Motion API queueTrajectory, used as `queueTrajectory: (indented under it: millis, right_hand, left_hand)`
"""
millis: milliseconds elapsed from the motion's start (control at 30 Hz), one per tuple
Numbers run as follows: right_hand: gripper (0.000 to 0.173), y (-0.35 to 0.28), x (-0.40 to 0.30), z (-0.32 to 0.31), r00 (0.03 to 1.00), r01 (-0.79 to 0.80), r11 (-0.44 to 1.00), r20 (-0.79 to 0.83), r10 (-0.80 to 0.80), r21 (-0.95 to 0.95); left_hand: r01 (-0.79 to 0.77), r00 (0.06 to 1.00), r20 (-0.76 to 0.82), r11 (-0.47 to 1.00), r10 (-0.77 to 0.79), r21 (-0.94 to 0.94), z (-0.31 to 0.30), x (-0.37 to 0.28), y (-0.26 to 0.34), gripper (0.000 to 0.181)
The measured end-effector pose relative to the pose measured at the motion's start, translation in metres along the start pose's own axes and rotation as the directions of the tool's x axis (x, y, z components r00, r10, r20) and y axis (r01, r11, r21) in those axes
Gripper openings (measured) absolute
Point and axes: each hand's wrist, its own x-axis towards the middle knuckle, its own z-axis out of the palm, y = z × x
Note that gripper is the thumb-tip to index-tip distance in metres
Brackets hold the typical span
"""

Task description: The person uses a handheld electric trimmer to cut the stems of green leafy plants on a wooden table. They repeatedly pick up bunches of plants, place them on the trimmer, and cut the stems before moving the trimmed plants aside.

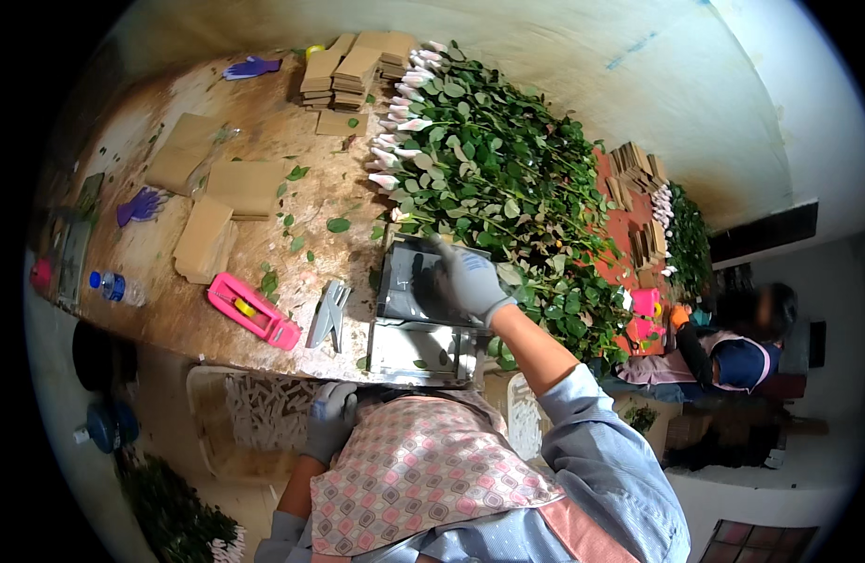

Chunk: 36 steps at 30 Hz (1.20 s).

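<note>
My right hand [469, 280], in a grey glove, is over a dark sheet [413, 281] on a metal stand at the table's front edge; whether it grips anything is unclear. My left hand [331, 415], also gloved in grey, is low beside my patterned apron, fingers curled; its inside is hidden. Left of the stand lie a grey stapler-like hand tool [328, 317] and a pink tape dispenser [254, 311]. Leafy rose stems [503, 162] are piled behind and right of the stand, their pale wrapped heads [397, 141] pointing left.
Cardboard pieces lie stacked at the back [348, 70] and left [246, 188]. Purple gloves [142, 205] and a water bottle [113, 286] are on the left. A bin of white pieces [271, 415] is below the table edge. A co-worker [728, 359] is at the right near another pink dispenser [646, 310].
</note>
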Motion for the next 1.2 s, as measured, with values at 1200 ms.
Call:
queueTrajectory:
  millis: [1200]
  right_hand:
    - [0.031,-0.076,-0.171,0.066,0.73,-0.406,0.67,0.662,-0.171,0.621]
  left_hand:
    - [0.436,0.616,-0.073,0.417,-0.784,-0.797,-0.04,0.061,-0.046,0.036]
